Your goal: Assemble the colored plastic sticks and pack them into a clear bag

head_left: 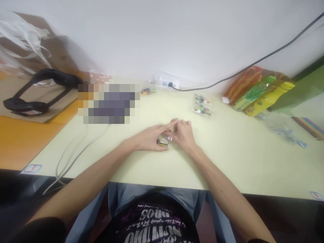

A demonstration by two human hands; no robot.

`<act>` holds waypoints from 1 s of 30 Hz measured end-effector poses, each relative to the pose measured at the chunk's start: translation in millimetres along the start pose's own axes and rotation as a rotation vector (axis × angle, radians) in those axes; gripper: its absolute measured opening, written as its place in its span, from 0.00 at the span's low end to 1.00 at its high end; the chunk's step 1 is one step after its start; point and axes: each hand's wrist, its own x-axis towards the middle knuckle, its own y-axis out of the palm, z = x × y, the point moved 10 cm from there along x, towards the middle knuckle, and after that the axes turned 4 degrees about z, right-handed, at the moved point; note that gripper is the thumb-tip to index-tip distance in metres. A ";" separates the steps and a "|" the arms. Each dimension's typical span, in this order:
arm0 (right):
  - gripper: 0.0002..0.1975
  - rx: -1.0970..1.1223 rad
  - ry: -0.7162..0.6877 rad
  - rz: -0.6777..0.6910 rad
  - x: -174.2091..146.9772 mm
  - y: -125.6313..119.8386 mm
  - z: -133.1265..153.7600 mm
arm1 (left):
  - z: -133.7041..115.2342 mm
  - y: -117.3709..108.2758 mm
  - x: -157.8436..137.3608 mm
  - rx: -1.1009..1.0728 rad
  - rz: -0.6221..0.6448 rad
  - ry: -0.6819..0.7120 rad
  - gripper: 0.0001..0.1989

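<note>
Close together at the middle of the pale yellow table, both hands are on a small clear plastic packet (165, 138) with something dark and yellow inside. My left hand (151, 137) curves round the packet's left side, thumb along its near edge and fingers reaching over the far side. Curled fingers of my right hand (184, 135) press against the packet's right side, and the fingertips of both hands meet at its top. Much of the packet is hidden by the fingers. Beyond the right hand lie two small clear bags of colourful pieces (201, 110).
A power strip (165, 82) with a black cable (215, 86) lies by the wall. On the right are a green bottle (255, 92), a yellow bottle (269, 98) and crumpled clear plastic (283, 130). A blurred-out dark object (110, 104) and a black frame (26, 106) are left.
</note>
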 end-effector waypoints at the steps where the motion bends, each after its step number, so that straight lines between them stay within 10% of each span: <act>1: 0.10 0.003 -0.005 -0.003 -0.8 -2.1 -2.3 | 0.7 -1.1 0.0 0.005 -0.006 -0.003 0.54; 11: 0.21 -0.085 -0.126 0.086 -10.3 -20.7 -16.8 | 25.6 -19.6 -7.3 0.048 -0.095 -0.075 0.54; 20: 0.11 -0.158 -0.052 0.097 -8.7 -11.6 -34.7 | 33.0 -27.4 -10.3 0.105 -0.129 -0.089 0.51; 30: 0.09 0.220 -0.005 -0.094 -6.7 -33.4 -33.3 | 33.9 -26.4 -9.6 0.118 -0.125 -0.094 0.52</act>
